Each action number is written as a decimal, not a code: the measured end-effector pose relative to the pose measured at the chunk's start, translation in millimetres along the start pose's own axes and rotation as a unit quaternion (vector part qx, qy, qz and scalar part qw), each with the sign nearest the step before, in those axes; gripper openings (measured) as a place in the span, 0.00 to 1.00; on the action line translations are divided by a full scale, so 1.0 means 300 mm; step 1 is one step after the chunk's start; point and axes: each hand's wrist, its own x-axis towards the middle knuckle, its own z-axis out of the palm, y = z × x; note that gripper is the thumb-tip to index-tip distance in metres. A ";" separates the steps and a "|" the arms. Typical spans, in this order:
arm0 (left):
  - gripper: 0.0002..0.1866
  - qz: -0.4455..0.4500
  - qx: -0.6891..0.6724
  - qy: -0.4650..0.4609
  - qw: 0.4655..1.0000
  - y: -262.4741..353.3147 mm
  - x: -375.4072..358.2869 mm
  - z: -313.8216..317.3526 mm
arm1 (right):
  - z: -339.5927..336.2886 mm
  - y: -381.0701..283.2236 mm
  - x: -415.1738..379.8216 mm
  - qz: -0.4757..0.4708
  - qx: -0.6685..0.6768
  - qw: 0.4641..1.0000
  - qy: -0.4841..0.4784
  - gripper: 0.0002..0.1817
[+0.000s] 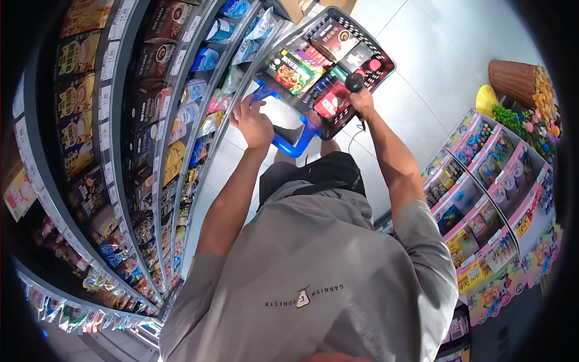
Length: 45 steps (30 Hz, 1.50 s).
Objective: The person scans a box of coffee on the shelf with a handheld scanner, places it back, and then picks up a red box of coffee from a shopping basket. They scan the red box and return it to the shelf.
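Note:
A dark shopping basket [386, 51] with a blue handle [289, 146] is in front of my body. In it lie a brown coffee box [333, 40], a green and white food box [291, 71], a red package [330, 104] and several other packages. My left hand [252, 122] is beside the basket's left edge, near one end of the handle, its fingers apart and holding nothing visible. Over the basket's right side, my right hand [362, 101] is closed around a black round-headed object [354, 82]. A thin dark cord hangs below that hand.
Tall curved shelves [111, 108] with packaged goods and price labels run along the left. To the right stands a pink display rack [482, 199] of small items. Beyond it are a wicker basket [511, 81] and colourful flowers [525, 120]. Pale floor tiles [416, 84] lie between.

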 end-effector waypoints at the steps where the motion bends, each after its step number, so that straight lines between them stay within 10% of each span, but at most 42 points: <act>1: 0.15 -0.002 0.003 -0.005 1.000 0.017 0.011 -0.012 | -0.021 -0.025 0.016 0.055 0.036 0.997 -0.043 0.23; 4: 0.24 0.147 0.043 -0.066 0.986 0.061 0.035 0.013 | -0.021 -0.014 0.059 0.022 -0.003 1.000 0.019 0.21; 8: 0.28 0.136 -0.078 -0.193 0.969 0.176 0.060 0.121 | -0.067 0.010 -0.034 0.099 0.123 0.987 0.020 0.17; 16: 0.48 -0.113 -0.183 -0.504 0.836 0.371 0.049 0.595 | -0.037 0.270 -0.311 0.115 0.295 0.944 0.095 0.10; 26: 0.52 -0.033 -0.071 -0.540 0.838 0.275 -0.007 0.887 | 0.117 0.547 -0.719 0.258 0.338 0.894 0.138 0.12; 27: 0.52 -0.021 -0.065 -0.535 0.842 0.271 -0.007 0.903 | 0.128 0.562 -0.735 0.259 0.324 0.903 0.113 0.24; 45: 0.34 -0.076 -0.165 -0.453 0.873 0.269 -0.045 0.997 | 0.130 0.547 -0.713 0.265 0.261 0.921 0.114 0.12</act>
